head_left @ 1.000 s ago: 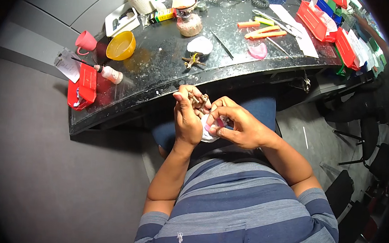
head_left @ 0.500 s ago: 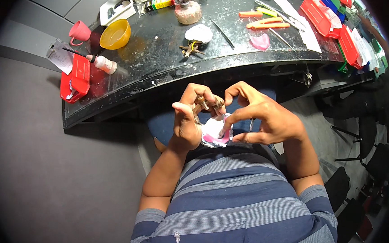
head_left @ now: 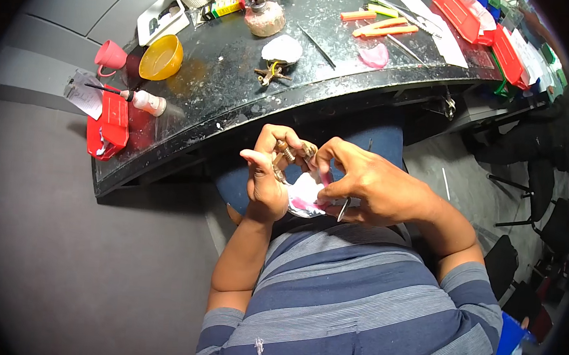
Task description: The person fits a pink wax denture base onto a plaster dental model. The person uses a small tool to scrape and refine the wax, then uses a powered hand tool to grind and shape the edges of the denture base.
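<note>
My left hand (head_left: 264, 183) is closed round a brass-coloured hinged metal fixture (head_left: 285, 150) that holds a white plaster cast (head_left: 306, 185) with pink wax (head_left: 301, 204) on it, in front of my striped shirt. My right hand (head_left: 379, 191) has its fingers bent over the cast, touching the pink piece at its right side, with a thin metal tool (head_left: 343, 210) held among them. The fingertips are partly hidden.
The dark bench (head_left: 217, 100) holds a yellow bowl (head_left: 161, 57), pink cup (head_left: 110, 55), red trays (head_left: 511, 55), wax sticks (head_left: 384, 30), another cast (head_left: 281, 49) and a burner (head_left: 264, 21). A blue chair (head_left: 379, 141) is below. A person's dark-clad legs (head_left: 536, 169) are at right.
My right hand opened slightly, then came back down onto the cast with its fingers curled, and the metal tool shows more. My left hand still holds the fixture, shifted slightly.
</note>
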Demonstrator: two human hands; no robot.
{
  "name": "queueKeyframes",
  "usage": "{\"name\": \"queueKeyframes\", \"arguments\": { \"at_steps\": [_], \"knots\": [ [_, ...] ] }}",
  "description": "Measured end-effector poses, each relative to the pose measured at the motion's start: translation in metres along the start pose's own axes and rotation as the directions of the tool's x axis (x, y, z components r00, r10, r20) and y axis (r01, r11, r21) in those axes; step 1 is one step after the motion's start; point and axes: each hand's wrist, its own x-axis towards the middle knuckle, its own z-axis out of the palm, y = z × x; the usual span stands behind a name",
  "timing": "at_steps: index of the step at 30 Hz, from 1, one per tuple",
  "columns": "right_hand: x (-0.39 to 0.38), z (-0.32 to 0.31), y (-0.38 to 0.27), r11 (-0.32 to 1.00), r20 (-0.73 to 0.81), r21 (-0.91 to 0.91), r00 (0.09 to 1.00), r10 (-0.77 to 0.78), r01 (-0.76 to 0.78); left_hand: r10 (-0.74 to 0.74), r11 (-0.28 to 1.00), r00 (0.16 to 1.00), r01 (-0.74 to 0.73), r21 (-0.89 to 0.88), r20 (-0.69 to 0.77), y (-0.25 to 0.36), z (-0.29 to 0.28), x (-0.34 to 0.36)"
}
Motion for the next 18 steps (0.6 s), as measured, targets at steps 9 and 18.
{"name": "queueKeyframes", "arguments": {
  "at_steps": [9, 18],
  "knots": [
    [0.061, 0.065, -0.001, 0.972, 0.352, 0.223, 0.924, -0.151, 0.074, -0.305, 0.947, 0.932, 0.274, -0.171, -0.196, -0.016, -0.081, -0.076],
    [0.108, 0.142, 0.017, 0.945, 0.561, 0.308, 0.781, -0.275, 0.112, -0.297, 0.954, 0.875, 0.256, -0.157, -0.382, -0.032, -0.113, -0.119]
  ]
}}
